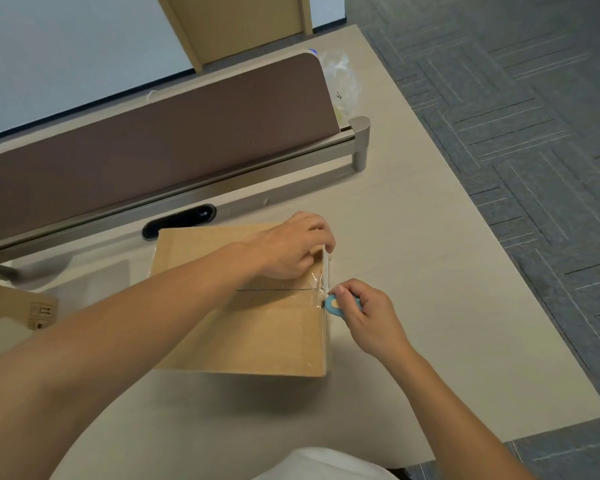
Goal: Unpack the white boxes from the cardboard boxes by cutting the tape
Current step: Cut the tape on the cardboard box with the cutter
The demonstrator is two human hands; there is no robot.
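A closed cardboard box (257, 327) lies on the beige table (430, 271), its top flaps meeting in a seam covered by clear tape (317, 289). My left hand (291, 247) grips the box's far right top edge, fingers curled over it. My right hand (368, 313) pinches a small light-blue cutter (336, 304), whose tip touches the tape at the right end of the seam. No white box is visible.
A brown desk divider (160, 143) on a metal rail runs across the back. A black cable slot (179, 221) lies just behind the box. A clear plastic bag (342, 84) sits behind the divider. Another piece of cardboard (14, 306) shows at left. Grey carpet lies right.
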